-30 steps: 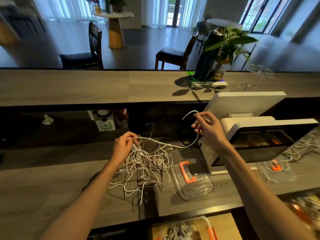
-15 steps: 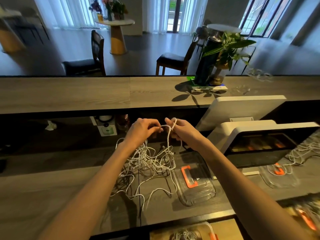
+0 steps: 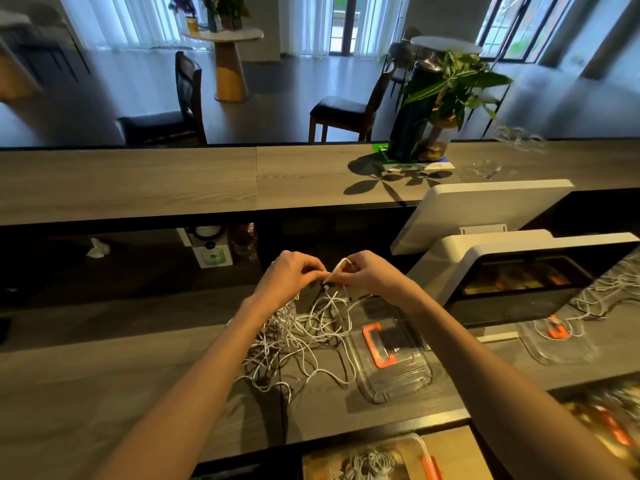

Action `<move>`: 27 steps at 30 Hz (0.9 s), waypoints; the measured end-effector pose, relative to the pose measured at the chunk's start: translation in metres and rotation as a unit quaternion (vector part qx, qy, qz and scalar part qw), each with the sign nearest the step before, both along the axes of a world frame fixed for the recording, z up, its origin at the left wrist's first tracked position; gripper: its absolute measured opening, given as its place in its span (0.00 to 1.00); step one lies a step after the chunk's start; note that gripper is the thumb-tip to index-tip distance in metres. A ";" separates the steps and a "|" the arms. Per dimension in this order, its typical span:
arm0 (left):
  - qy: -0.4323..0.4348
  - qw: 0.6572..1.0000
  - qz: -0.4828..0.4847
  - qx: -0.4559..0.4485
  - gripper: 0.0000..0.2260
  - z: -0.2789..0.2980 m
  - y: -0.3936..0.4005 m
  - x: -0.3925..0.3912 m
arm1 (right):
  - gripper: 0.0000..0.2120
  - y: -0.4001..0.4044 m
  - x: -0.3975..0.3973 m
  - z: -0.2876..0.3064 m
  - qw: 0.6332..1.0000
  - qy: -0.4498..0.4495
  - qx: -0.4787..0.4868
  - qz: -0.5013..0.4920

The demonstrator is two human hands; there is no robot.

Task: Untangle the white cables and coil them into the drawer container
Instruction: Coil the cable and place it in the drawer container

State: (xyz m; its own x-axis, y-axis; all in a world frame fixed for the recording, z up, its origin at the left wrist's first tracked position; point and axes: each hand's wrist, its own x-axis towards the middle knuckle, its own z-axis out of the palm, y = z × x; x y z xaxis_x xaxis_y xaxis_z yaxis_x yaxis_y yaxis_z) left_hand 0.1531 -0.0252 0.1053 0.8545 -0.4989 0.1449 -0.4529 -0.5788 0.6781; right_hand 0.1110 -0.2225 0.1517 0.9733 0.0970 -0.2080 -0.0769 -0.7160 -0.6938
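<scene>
Drawer container (image 3: 377, 460) at bottom edge already holds one coiled bundle; above it on the counter (image 3: 104, 375), one tangled heap of white cables (image 3: 298, 337), strand count unreadable, beside one clear lid (image 3: 391, 355). Left hand (image 3: 287, 277) and right hand (image 3: 367, 273) both pinch a single strand lifted off the heap. Cable looks light, limp and snag-prone: best held near a free end.

I am standing behind the service counter (image 3: 194, 368) of what looks like a café or restaurant. A white till screen (image 3: 512, 271) sits at my right, tilted toward me. Beyond the raised wooden ledge (image 3: 138, 181), which carries a potted plant (image 3: 446, 98), lies a dining room with chairs (image 3: 346, 112), a round pedestal table (image 3: 227, 57) and tall curtained windows (image 3: 114, 19).
</scene>
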 end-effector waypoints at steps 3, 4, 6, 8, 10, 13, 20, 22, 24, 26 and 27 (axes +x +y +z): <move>0.016 1.000 -0.009 0.005 0.05 -0.011 0.001 -0.003 | 0.06 -0.007 -0.002 0.004 0.998 -0.049 -0.041 -0.007; 0.015 1.000 0.002 0.019 0.07 -0.017 0.003 -0.004 | 0.05 -0.010 -0.003 0.008 0.997 -0.068 -0.043 -0.012; 0.032 0.998 0.032 0.052 0.09 -0.031 0.012 -0.004 | 0.05 -0.021 -0.004 0.016 0.993 -0.106 -0.039 -0.031; 0.069 0.993 0.059 0.076 0.11 -0.047 0.025 -0.002 | 0.05 -0.035 -0.004 0.024 0.988 -0.142 -0.028 -0.060; 0.087 0.988 0.087 0.094 0.13 -0.062 0.037 -0.001 | 0.04 -0.049 -0.006 0.033 0.980 -0.166 -0.007 -0.108; 0.110 0.980 0.127 0.111 0.15 -0.082 0.054 0.004 | 0.06 -0.070 -0.007 0.045 0.961 -0.202 0.052 -0.182; 0.136 0.969 0.194 -0.069 0.10 -0.065 0.048 0.013 | 0.04 -0.083 -0.011 0.052 0.963 -0.172 0.075 -0.194; 0.135 0.941 0.240 -0.196 0.06 -0.045 0.040 0.024 | 0.05 -0.081 -0.012 0.045 0.974 -0.149 0.059 -0.160; 0.129 0.922 0.235 -0.280 0.06 -0.021 0.032 0.034 | 0.09 -0.075 -0.011 0.038 0.983 -0.131 0.028 -0.127; 0.095 0.926 0.210 -0.299 0.09 0.004 0.024 0.038 | 0.14 -0.065 -0.010 0.034 0.986 -0.132 0.006 -0.106; 0.079 0.932 0.197 -0.293 0.11 0.018 0.019 0.038 | 0.18 -0.061 -0.009 0.032 0.986 -0.140 0.005 -0.093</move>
